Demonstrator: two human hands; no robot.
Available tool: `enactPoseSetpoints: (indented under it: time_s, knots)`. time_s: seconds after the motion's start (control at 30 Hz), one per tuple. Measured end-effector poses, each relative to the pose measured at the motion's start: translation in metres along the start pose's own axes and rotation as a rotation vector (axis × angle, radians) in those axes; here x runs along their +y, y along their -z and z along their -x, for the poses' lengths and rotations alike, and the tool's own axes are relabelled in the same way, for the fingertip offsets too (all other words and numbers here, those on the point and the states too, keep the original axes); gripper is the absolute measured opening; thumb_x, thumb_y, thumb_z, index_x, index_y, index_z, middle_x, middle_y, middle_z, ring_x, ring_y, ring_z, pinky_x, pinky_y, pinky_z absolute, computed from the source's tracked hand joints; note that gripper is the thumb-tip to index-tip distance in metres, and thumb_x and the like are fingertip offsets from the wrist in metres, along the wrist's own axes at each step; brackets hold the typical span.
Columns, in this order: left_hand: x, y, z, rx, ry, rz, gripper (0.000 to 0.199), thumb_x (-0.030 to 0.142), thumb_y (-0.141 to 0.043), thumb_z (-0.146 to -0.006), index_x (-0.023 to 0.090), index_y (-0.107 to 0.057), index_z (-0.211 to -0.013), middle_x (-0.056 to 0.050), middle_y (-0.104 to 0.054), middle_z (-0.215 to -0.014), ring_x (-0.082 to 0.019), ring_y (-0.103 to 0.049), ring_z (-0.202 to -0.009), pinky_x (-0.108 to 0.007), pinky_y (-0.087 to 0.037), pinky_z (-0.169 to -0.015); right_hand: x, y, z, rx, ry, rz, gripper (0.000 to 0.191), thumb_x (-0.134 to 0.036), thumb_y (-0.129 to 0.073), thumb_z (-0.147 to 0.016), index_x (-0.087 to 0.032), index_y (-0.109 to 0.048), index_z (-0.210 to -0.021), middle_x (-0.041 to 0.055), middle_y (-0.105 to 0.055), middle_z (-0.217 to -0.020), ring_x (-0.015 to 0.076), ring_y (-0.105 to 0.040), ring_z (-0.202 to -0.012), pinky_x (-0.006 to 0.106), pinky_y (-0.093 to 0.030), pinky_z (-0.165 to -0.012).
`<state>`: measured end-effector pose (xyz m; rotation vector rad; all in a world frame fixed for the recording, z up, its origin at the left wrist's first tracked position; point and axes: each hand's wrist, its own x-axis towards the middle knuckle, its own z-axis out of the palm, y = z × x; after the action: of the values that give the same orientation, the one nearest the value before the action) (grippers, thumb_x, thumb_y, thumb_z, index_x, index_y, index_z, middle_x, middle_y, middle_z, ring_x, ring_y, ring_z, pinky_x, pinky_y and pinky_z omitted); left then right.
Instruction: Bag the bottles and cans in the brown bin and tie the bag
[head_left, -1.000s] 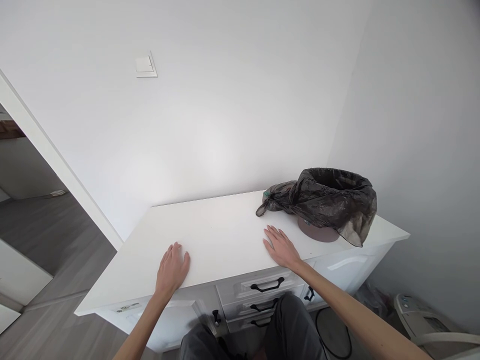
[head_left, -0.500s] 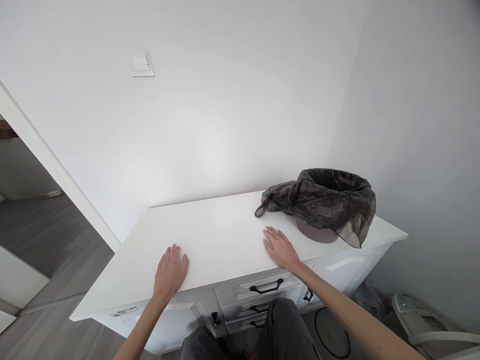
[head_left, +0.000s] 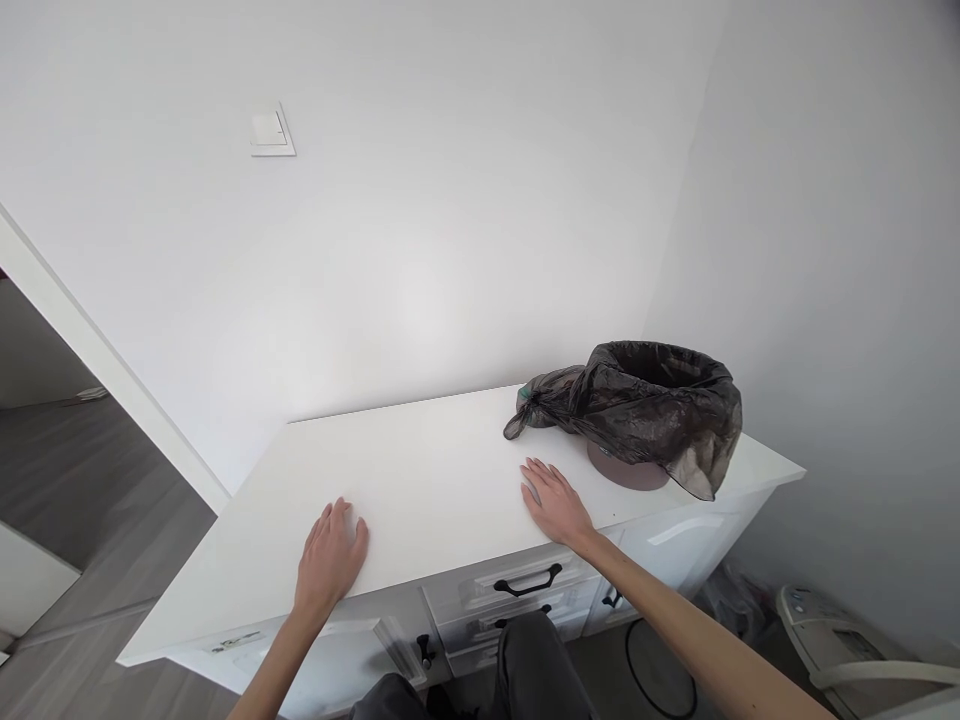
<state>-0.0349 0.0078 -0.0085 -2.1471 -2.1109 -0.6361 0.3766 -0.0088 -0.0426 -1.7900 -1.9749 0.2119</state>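
My left hand [head_left: 328, 560] lies palm down on the white cabinet top [head_left: 435, 480], fingers stretched out and thumb apart, holding nothing. Further right, my right hand [head_left: 553, 500] also rests flat on the same surface near its front edge, fingers spread. Just beyond it stands a bin [head_left: 628, 472] with a brownish base, lined with a black plastic bag [head_left: 630, 415] folded over its rim. A knotted part of the bag hangs out to the left and lies on the cabinet top. Neither hand touches the bag or bin.
Black handles [head_left: 529, 580] stick out from the cabinet front. A light switch [head_left: 271, 130] is on the white wall. On the floor at right are a pale appliance [head_left: 840, 630] and a black cable [head_left: 637, 670]. At left is a doorway with a white frame [head_left: 112, 360].
The view has shifted slightly, so the cabinet, bin and switch sit a little further left. Both hands stay flat on the cabinet top.
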Motion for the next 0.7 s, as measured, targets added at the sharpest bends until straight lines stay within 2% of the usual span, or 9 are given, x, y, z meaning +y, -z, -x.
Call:
enactPoseSetpoints:
  time_s: [0.3,0.7]
  knots:
    - [0.0074,0.0074,0.0011,-0.057,0.048,-0.003,0.063,0.048,-0.031,-0.1,0.009,-0.048,-0.145,-0.019,-0.051,-0.157,-0.034,-0.038,-0.154,-0.052,-0.037,-0.122,0.0002,0.0003,-0.0008,-0.012,-0.009,0.001,0.06,-0.04,-0.026,-0.108,-0.011,-0.047,-0.157,0.0092,-0.038,-0.168,0.0198,-0.028,-0.159,0.039,-0.014,-0.133]
    - [0.0072,0.0071,0.0001,-0.042,0.034,-0.019,0.063,0.047,-0.03,-0.1,0.007,-0.049,-0.144,-0.018,-0.053,-0.157,-0.032,-0.038,-0.154,-0.051,-0.035,-0.124,-0.0015,0.0011,0.0005,0.017,0.008,-0.012,0.059,-0.037,-0.029,-0.108,-0.01,-0.048,-0.156,0.0094,-0.04,-0.166,0.0205,-0.03,-0.158,0.04,-0.017,-0.133]
